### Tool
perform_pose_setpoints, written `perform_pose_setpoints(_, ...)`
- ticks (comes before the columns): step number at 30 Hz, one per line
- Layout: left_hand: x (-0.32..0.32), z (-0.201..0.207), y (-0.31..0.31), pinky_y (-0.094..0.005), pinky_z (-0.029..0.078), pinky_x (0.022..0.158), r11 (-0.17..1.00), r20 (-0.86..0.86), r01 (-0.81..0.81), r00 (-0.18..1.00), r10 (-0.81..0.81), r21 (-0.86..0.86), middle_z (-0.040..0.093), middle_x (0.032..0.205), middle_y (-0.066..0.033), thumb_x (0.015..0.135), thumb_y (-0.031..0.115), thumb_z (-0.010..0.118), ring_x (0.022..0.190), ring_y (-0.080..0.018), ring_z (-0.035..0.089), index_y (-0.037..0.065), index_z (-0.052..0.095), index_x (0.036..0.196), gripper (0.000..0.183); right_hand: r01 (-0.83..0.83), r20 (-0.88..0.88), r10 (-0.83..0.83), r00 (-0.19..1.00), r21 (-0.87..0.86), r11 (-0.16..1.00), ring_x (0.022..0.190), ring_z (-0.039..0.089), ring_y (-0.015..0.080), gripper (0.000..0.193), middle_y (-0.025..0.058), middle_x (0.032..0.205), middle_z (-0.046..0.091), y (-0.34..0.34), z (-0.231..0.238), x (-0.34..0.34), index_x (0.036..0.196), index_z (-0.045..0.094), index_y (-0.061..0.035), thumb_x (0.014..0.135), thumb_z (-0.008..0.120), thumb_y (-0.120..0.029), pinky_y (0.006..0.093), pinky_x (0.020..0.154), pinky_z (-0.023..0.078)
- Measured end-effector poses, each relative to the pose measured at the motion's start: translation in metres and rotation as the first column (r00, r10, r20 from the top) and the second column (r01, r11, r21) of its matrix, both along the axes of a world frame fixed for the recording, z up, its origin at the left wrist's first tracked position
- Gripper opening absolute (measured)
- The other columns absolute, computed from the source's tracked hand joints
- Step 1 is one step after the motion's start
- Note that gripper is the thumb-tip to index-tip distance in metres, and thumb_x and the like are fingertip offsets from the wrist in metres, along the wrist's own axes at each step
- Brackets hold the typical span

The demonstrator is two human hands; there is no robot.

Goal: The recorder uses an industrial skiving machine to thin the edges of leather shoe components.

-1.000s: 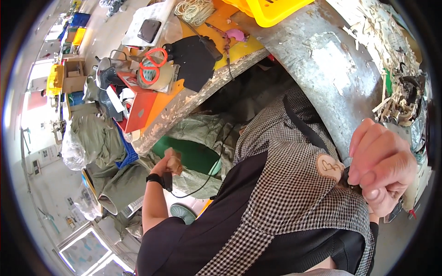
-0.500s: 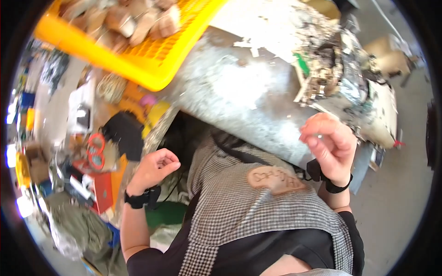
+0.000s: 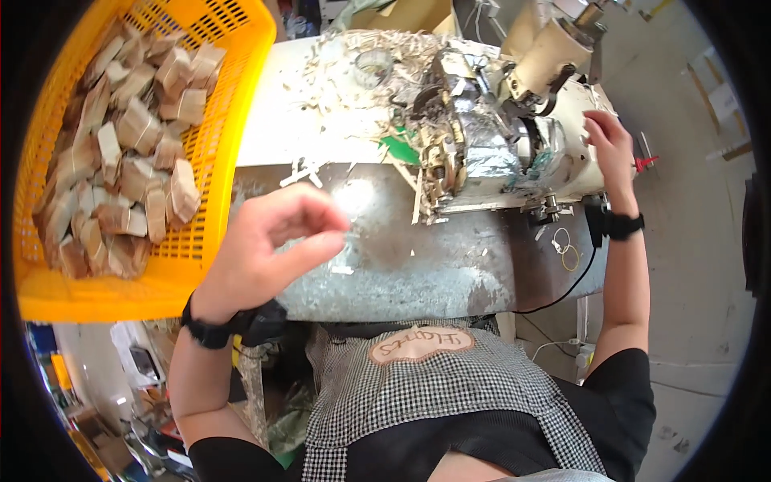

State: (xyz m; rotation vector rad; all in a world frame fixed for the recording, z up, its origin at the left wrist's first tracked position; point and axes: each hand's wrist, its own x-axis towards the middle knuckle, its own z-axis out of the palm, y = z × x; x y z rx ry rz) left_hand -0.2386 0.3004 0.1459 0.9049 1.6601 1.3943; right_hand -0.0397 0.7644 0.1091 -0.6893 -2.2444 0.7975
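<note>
My left hand (image 3: 277, 249) hovers over the near left part of the metal worktop (image 3: 385, 281), beside the yellow basket (image 3: 255, 88). Its fingers curl loosely with a gap to the thumb, and nothing shows in them. At the right end of a cream and metal table machine (image 3: 490, 153), my right hand (image 3: 612, 149) is raised with its fingers loosely bent and parted. I see nothing in it; whether it touches the machine I cannot tell. Bundles of small brown and tan pieces (image 3: 136, 128), several with bands round them, fill much of the basket.
Pale strips and shavings (image 3: 337, 92) litter the white board and the machine's left side. A green scrap (image 3: 399, 149) lies by the metal parts. A black cable (image 3: 574, 287) runs off the worktop's front edge near my right forearm. Thin loops (image 3: 565, 251) lie beside it.
The view has turned, bringing the whole machine and more of the basket into sight. My left hand has risen from beside the apron to above the worktop. My right hand has moved up toward the machine's end.
</note>
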Motion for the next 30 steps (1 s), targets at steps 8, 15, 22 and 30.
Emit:
perform_pose_setpoints(8, -0.06, -0.048, 0.117, -0.0272, 0.046, 0.096, 0.977, 0.098, 0.211, 0.972, -0.211, 0.016, 0.066, 0.108, -0.002, 0.093, 0.01, 0.063, 0.105, -0.0107, 0.06, 0.003, 0.064, 0.117, 0.025, 0.064, 0.034, -0.082, 0.996, 0.353, 0.933, 0.062, 0.057, 0.0251, 0.008, 0.0127, 0.075, 0.059, 0.005, -0.025, -0.028, 0.091, 0.065, -0.0061, 0.085, 0.064, -0.011, 0.034, 0.06, 0.046)
perform_pose_setpoints(15, -0.07, -0.113, 0.2, -0.0246, 0.046, 0.09, 0.891, 0.158, 0.454, 0.881, -0.445, -0.02, 0.066, 0.104, 0.0014, 0.096, 0.013, 0.06, 0.098, -0.0082, 0.058, 0.004, 0.065, 0.112, 0.019, 0.122, 0.027, -0.137, 0.99, 0.314, 0.942, 0.063, 0.059, 0.0301, 0.008, 0.014, 0.077, 0.058, -0.005, -0.028, -0.015, 0.087, 0.061, -0.0068, 0.08, 0.06, -0.005, 0.0375, 0.059, 0.047)
perform_pose_setpoints(22, -0.076, -0.152, 0.248, -0.0234, 0.048, 0.081, 0.771, 0.373, 0.637, 0.716, -0.59, -0.005, 0.069, 0.102, -0.0009, 0.087, 0.004, 0.067, 0.088, -0.0081, 0.06, 0.0, 0.067, 0.11, 0.024, 0.117, 0.021, -0.127, 0.992, 0.275, 0.954, 0.064, 0.058, 0.0294, 0.012, 0.0142, 0.079, 0.058, -0.008, -0.021, -0.021, 0.091, 0.061, -0.0052, 0.08, 0.059, -0.004, 0.0352, 0.059, 0.046)
perform_pose_setpoints(30, -0.096, -0.194, 0.285, -0.036, 0.038, 0.106, 0.455, -0.457, 0.879, 0.348, -0.819, -0.145, 0.055, 0.135, -0.0155, 0.09, 0.016, 0.065, 0.122, -0.0276, 0.052, 0.003, 0.051, 0.134, 0.049, 0.157, 0.113, -0.196, 0.974, 0.29, 0.944, 0.065, 0.06, 0.0314, 0.01, 0.0134, 0.081, 0.06, -0.009, -0.011, -0.026, 0.089, 0.06, -0.0073, 0.08, 0.06, -0.005, 0.0388, 0.059, 0.047)
